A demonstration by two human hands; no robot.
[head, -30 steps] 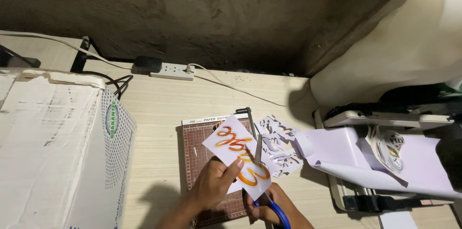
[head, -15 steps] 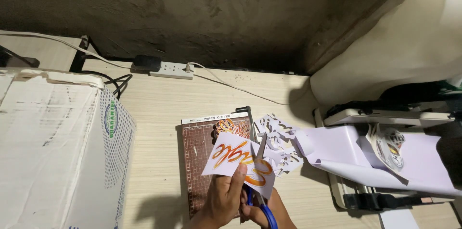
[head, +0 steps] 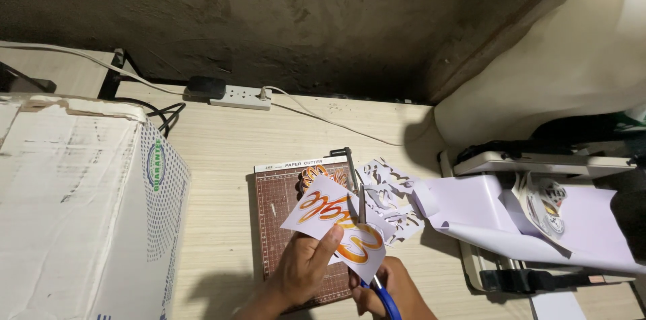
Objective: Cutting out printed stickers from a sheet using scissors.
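A white paper sheet printed with orange looping lettering (head: 336,224) is gripped in the left hand (head: 304,271), with the thumb laid over the lower edge of the sheet and the fingers hidden behind it. The sheet is held tilted above a brown gridded paper-cutter board (head: 277,222), which lies flat on the pale wood-grain worktop (head: 222,152).

A pair of blue-handled scissors (head: 377,273) is held closed-fisted in the right hand (head: 390,290) at the lower edge of the view. The metal blades are directed upward, passing across the printed sheet. Whether the blades are parted or closed cannot be told.

Just right of the cutter board, a heap of white cut-out paper scraps (head: 390,195) rests on the worktop, touching the board's right edge. A second orange printed piece (head: 315,173) lies on the board behind the held sheet.

A large white cardboard box (head: 74,205) stands at the left side of the worktop. A white power strip (head: 240,97) lies along the back edge against the dark wall. At the right, a curled white sheet (head: 511,216) projects from a white machine (head: 538,165).
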